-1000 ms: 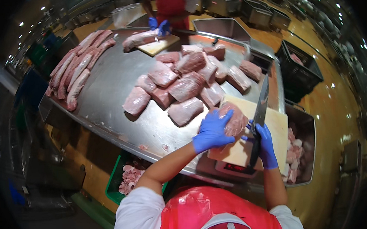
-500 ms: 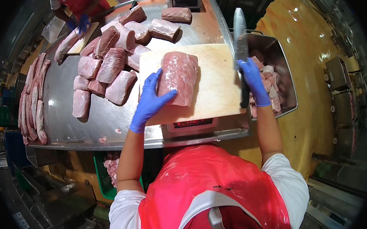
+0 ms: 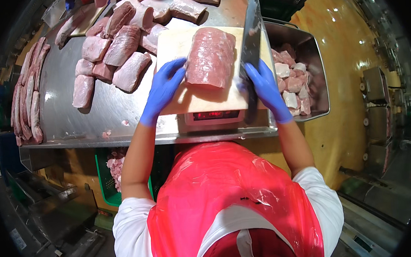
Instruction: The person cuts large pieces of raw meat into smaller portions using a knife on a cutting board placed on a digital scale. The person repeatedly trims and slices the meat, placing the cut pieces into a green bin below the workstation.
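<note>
A thick block of pink pork loin lies on the pale cutting board in front of me. My left hand, in a blue glove, is at the loin's left side with fingers stretched out and the tips at its edge. Gloved in blue too, my right hand grips a large knife by its dark handle. The blade points away from me along the board's right side, apart from the loin. Motion blurs the handle's lower end.
Under the board is a scale with a red display. Several loin pieces and long meat strips lie leftward on the steel table. A metal tub of meat chunks stands right; a green crate sits below.
My right hand has brought the knife leftward from beside the tub to the board's right part. My left hand has drawn back from the loin's near-left corner to its left edge.
</note>
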`<state>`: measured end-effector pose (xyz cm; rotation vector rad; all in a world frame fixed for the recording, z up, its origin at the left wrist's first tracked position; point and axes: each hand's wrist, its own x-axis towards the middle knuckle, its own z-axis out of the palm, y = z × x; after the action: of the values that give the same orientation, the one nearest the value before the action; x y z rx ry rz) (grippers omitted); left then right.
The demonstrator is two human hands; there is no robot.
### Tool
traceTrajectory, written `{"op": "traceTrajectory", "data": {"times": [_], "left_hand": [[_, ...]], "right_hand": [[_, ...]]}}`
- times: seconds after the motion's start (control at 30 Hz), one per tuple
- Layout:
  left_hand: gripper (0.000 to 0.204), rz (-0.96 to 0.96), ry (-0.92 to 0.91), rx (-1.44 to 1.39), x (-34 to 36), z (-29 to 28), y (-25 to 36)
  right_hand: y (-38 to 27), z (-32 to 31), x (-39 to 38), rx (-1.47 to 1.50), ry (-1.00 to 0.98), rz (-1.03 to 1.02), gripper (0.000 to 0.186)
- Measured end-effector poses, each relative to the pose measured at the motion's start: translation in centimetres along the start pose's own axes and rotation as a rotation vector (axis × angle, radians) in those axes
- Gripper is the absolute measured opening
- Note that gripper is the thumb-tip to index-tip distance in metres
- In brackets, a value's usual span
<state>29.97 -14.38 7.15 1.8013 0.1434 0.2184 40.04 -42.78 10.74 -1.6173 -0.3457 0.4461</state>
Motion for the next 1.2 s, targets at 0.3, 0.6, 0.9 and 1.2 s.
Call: {"op": "traceTrajectory", "data": {"times": [0.3,0.6,0.9,1.2], "left_hand": [[0.024,0.494,0.331,0.442,-5.1,2.8,2.8],[0.035,0.343,0.466,0.411,-8.0,4.2,1.0],[0.028,0.331,0.159,0.367,-4.3,5.9,-0.2],[0.020,0.447,0.086,0.308,-4.8,4.1,-1.7]], "right_hand": [[-5.0,5.6,-1.3,-0.677,-0.283,-0.147,0.058],[-4.6,-4.4,-12.6,-0.987,-0.418,0.045,0.073],[-5.8,1.9,-6.6,-0.531,-0.104,-0.168,0.062],[-4.9,2.0,-10.3,-1.226,-0.442,0.033,0.084]]}}
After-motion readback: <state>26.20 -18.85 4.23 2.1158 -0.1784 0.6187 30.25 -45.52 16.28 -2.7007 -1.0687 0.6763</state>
